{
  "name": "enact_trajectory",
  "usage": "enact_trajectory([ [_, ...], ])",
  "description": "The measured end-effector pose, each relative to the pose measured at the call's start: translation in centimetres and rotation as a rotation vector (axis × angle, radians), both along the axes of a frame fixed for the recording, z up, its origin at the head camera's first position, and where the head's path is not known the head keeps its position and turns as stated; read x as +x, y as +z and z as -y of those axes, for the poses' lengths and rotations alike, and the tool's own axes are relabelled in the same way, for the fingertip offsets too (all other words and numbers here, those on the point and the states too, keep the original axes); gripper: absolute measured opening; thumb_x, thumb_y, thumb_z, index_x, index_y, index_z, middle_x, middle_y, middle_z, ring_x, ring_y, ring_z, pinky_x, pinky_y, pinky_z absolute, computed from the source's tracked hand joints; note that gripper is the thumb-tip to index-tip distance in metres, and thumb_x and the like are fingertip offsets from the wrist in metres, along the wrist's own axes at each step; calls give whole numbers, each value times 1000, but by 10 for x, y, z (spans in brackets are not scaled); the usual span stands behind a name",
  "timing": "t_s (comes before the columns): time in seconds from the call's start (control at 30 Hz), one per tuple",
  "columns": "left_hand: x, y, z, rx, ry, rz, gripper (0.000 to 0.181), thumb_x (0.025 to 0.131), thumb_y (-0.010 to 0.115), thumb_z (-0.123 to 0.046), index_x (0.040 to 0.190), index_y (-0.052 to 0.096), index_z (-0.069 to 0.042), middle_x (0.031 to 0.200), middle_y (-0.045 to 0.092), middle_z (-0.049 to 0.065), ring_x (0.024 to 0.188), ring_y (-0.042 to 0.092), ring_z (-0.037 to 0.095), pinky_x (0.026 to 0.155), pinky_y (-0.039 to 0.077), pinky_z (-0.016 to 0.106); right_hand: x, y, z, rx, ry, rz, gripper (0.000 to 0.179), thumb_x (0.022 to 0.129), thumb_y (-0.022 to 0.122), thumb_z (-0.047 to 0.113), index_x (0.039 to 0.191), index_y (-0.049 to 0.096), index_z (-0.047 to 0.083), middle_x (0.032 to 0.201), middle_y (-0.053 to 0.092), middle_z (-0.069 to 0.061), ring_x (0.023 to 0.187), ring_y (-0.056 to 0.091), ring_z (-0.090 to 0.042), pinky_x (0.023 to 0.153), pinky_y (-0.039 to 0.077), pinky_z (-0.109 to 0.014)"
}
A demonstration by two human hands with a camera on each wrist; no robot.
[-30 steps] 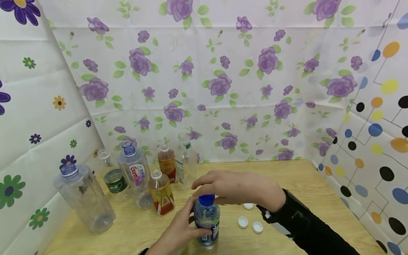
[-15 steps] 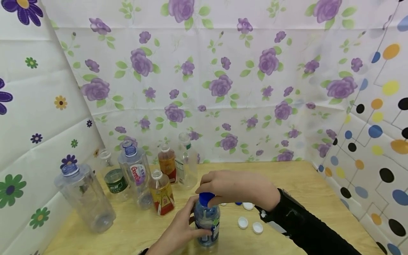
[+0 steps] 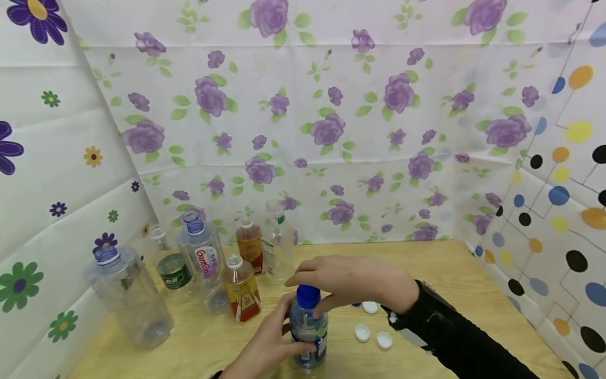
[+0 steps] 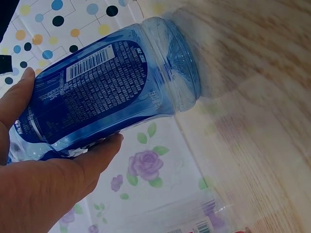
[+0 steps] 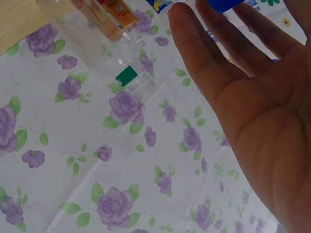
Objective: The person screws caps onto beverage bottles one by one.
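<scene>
A clear bluish plastic bottle (image 3: 310, 329) with a blue label stands upright at the table's front, a blue cap (image 3: 308, 296) on its neck. My left hand (image 3: 267, 342) grips its body, thumb across the front and fingers around the side; the left wrist view shows the barcode label (image 4: 97, 82) between them. Over the cap is my right hand (image 3: 352, 279), its fingers stretched out past the top and its thumb beside the bottle's neck. In the right wrist view, fairly straight fingers (image 5: 223, 43) reach toward the cap, only partly visible at the top edge.
Several uncapped bottles stand left and behind: a large clear bottle (image 3: 130, 300), a Gamen-labelled bottle (image 3: 205, 263), juice bottles (image 3: 242, 289) and a tall clear one (image 3: 279, 242). White caps (image 3: 362, 332) lie right of the bottle. Flowered sheets (image 3: 303, 105) wall the table.
The right fingers closed around the blue cap half a second ago, then spread off it, leaving more of the cap showing. The left hand keeps its hold on the bottle.
</scene>
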State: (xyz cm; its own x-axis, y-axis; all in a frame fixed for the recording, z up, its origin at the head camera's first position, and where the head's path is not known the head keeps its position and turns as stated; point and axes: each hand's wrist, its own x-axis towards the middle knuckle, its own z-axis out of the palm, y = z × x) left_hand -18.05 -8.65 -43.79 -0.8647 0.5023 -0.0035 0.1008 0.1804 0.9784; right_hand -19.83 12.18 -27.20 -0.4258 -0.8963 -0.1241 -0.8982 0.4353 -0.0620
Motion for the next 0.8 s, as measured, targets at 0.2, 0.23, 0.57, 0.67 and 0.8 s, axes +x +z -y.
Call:
enact_trajectory([
  [0.2, 1, 2, -4, -25, 13, -13, 104, 81, 88, -30, 160, 23, -14, 157, 39, 16, 140, 42, 43, 109, 46, 61, -4, 5, -6, -36, 123, 34, 50, 94, 74, 10, 141, 57, 13, 148, 51, -5, 136, 49, -22, 110, 46, -25],
  [0.23, 1, 2, -5, -26, 13, -14, 105, 81, 88, -30, 161, 22, -14, 157, 39, 16, 141, 42, 43, 109, 46, 61, -5, 6, -6, -38, 141, 33, 49, 94, 73, 8, 140, 58, 13, 147, 52, -5, 135, 50, -21, 109, 47, -24],
  [0.57, 0, 1, -3, -7, -1, -25, 93, 82, 88, -25, 154, 31, -19, 153, 43, 13, 140, 42, 41, 109, 46, 60, -10, 6, -2, -30, 188, -43, 35, 95, 73, 13, 130, 68, 12, 129, 65, -1, 122, 60, -14, 101, 50, -17],
  [0.67, 0, 0, -1, -11, -2, -25, 89, 82, 88, -25, 152, 33, -19, 153, 44, 12, 139, 44, 41, 109, 46, 60, -8, 6, 0, -6, 143, -54, 37, 96, 73, 17, 132, 67, 14, 128, 65, -1, 121, 60, -14, 98, 51, -15],
  [0.8, 0, -1, 0, -11, -3, -44, 87, 82, 88, -24, 150, 35, -19, 152, 44, 12, 138, 45, 41, 108, 47, 60, -6, 6, 2, 28, 121, -83, 37, 97, 71, 20, 134, 66, 16, 127, 65, 0, 119, 60, -13, 96, 51, -14],
])
